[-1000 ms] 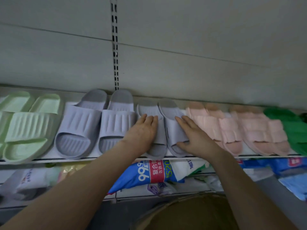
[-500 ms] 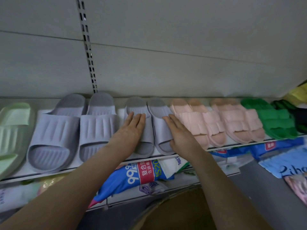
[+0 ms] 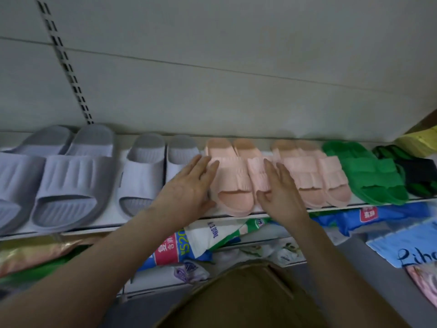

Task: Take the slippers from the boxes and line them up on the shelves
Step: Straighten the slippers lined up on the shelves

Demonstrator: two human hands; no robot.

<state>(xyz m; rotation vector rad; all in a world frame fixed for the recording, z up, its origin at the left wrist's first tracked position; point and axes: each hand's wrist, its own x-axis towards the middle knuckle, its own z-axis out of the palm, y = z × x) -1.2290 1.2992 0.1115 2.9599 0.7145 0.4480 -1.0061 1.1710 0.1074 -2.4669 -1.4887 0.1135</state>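
Note:
Slippers stand in a row on the white shelf (image 3: 99,229): a large lilac pair (image 3: 71,176), a small lilac pair (image 3: 144,171), two pink pairs, a green pair (image 3: 369,176) and a darker pair (image 3: 418,176) at the far right. My left hand (image 3: 189,185) lies flat with fingers apart against the left side of the first pink pair (image 3: 233,183). My right hand (image 3: 281,188) rests flat on that pair's right slipper, beside the second pink pair (image 3: 316,178). Neither hand grips anything.
Under the shelf lie packaged goods: a blue, white and red bag (image 3: 186,242) and blue packs (image 3: 373,216) to the right. An open brown cardboard box (image 3: 248,301) sits below, in front of me. A yellow item (image 3: 421,143) is at the far right.
Both hands have moved right from the small lilac pair onto the first pink pair. The view has shifted right as well.

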